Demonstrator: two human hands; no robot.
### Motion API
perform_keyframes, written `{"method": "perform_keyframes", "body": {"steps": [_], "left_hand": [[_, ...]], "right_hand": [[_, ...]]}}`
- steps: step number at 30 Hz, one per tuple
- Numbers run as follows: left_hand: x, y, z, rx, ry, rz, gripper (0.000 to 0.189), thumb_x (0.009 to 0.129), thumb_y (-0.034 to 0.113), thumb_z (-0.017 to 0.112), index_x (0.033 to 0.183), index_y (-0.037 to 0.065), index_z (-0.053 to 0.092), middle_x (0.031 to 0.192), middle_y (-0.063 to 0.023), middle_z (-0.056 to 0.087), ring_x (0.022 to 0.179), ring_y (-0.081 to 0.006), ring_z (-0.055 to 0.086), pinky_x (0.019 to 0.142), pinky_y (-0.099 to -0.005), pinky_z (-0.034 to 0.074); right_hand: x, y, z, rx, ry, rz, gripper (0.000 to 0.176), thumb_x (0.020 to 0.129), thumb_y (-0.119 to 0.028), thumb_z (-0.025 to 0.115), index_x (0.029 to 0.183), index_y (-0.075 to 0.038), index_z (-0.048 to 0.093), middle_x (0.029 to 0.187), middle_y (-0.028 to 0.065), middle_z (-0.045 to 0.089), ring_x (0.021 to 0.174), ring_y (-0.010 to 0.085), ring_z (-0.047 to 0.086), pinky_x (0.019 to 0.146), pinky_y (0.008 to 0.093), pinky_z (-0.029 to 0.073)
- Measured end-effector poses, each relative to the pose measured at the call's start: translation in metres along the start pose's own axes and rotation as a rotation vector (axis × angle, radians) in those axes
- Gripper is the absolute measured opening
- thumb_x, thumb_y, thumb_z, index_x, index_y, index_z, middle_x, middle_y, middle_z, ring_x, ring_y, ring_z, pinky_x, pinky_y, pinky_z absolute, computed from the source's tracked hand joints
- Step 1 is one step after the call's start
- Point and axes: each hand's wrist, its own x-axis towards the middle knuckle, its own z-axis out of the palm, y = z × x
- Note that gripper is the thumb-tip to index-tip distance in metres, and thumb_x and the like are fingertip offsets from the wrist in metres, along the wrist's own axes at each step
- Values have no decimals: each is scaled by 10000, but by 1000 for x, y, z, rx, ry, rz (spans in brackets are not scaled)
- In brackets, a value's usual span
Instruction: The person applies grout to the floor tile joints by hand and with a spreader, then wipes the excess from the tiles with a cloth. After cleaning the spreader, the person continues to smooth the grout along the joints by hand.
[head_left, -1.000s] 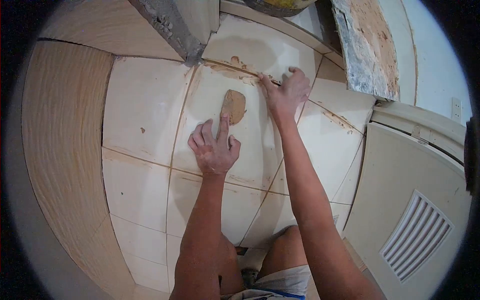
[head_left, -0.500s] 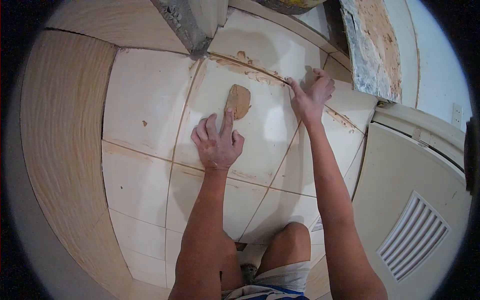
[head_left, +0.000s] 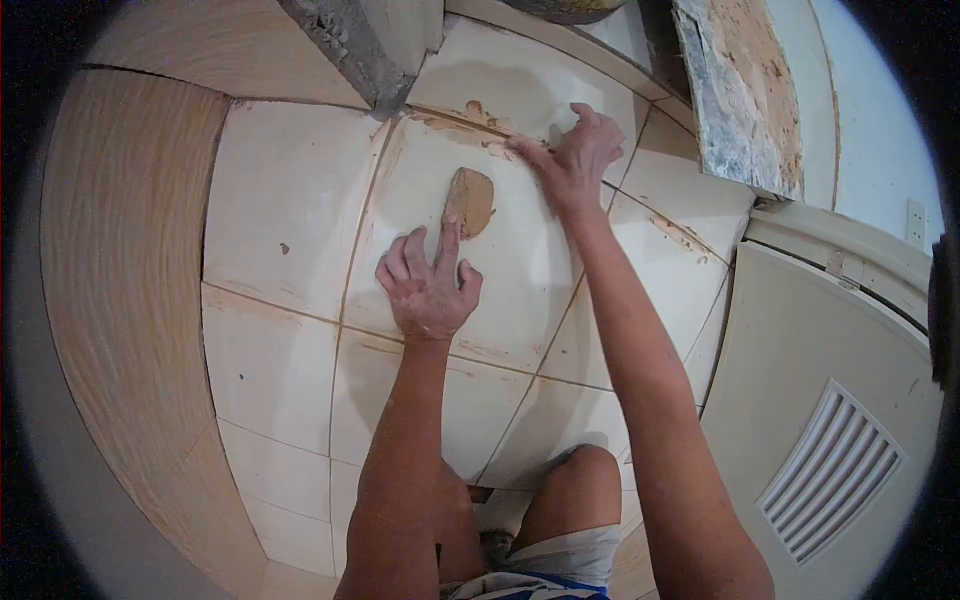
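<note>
A lump of brown paste (head_left: 472,200) lies on a cream floor tile (head_left: 510,290). My left hand (head_left: 428,292) is just below it, fingers apart, with the index fingertip touching the lump's lower edge. Along the far joint of that tile runs a smeared brown line (head_left: 455,122). My right hand (head_left: 575,160) is over the right part of this joint, its thumb at the line and its other fingers spread away from the thumb. No tool shows in either hand.
Wood-patterned tiles (head_left: 130,260) border the left side. A rough grey post edge (head_left: 375,80) stands at the back. At the right are a paste-smeared board (head_left: 745,100) and a pale door with a vent (head_left: 832,470). My knees are near the bottom.
My right hand has moved left along the far joint, its thumb now nearer the middle of the tile. My left hand has stayed by the lump, with only a slight shift in view.
</note>
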Motion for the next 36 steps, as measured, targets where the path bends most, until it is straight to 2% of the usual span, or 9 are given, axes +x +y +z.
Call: {"method": "perform_keyframes", "body": {"steps": [6, 9, 10, 12, 17, 22, 25, 31, 36], "left_hand": [[1, 0, 0, -9, 11, 3, 596, 735, 300, 597, 1322, 199, 599, 1177, -136, 510, 1089, -339, 465, 926, -500, 372], [0, 0, -1, -30, -36, -7, 635, 735, 283, 618, 1358, 174, 565, 1215, -150, 463, 1142, -358, 437, 965, -522, 342], [0, 0, -2, -29, -30, -5, 627, 737, 283, 615, 1352, 169, 570, 1213, -150, 465, 1138, -358, 441, 963, -521, 344], [1, 1, -2, -26, -23, 1, 619, 740, 282, 612, 1347, 164, 575, 1212, -150, 467, 1134, -358, 444, 961, -520, 346], [-1, 1, -1, -18, -8, 7, 629, 742, 270, 617, 1360, 167, 563, 1212, -148, 471, 1120, -355, 454, 960, -525, 346], [-1, 1, 0, -38, -12, 0, 635, 736, 270, 624, 1361, 170, 563, 1215, -149, 471, 1118, -361, 454, 960, -527, 346], [0, 1, -2, -33, -23, -4, 632, 737, 274, 625, 1358, 170, 565, 1215, -150, 470, 1118, -364, 451, 964, -527, 347], [0, 1, -1, -14, -28, -3, 621, 741, 281, 624, 1350, 167, 572, 1220, -155, 470, 1126, -365, 438, 970, -527, 347], [-1, 1, -1, -25, -50, -1, 614, 746, 276, 622, 1347, 160, 575, 1229, -159, 464, 1134, -368, 429, 975, -527, 343]], "right_hand": [[-12, 41, -27, -93, 38, -235, 823, 676, -506, 825, 1290, -133, 423, 1128, 139, 471, 1065, 333, 420, 884, 503, 290], [-20, 32, -31, -46, 90, -170, 689, 763, -421, 791, 1273, -140, 423, 1115, 136, 499, 1071, 320, 444, 886, 503, 298], [-24, 21, -26, 5, 44, -69, 685, 762, -437, 785, 1261, -115, 445, 1114, 133, 495, 1072, 324, 444, 877, 499, 297], [-22, 0, -16, 39, -47, -50, 690, 753, -485, 772, 1240, -91, 482, 1094, 130, 494, 1045, 319, 438, 862, 490, 298], [-15, -47, 3, 16, -56, 64, 759, 714, -507, 789, 1244, -44, 504, 1112, 171, 464, 1053, 342, 406, 871, 499, 305], [-15, -14, -11, -1, -45, 122, 831, 699, -525, 793, 1284, -39, 457, 1150, 206, 426, 1069, 371, 378, 878, 510, 301], [-22, -7, -32, -105, -123, 363, 853, 706, -499, 794, 1305, -17, 424, 1199, 230, 420, 1167, 410, 355, 987, 567, 288], [-16, 4, -27, 19, 10, 456, 813, 742, -509, 771, 1310, -43, 422, 1233, 240, 435, 1191, 426, 371, 985, 567, 307], [2, -2, -27, 89, -112, 489, 814, 724, -487, 798, 1291, -45, 417, 1248, 235, 442, 1191, 416, 399, 984, 564, 333]]}}
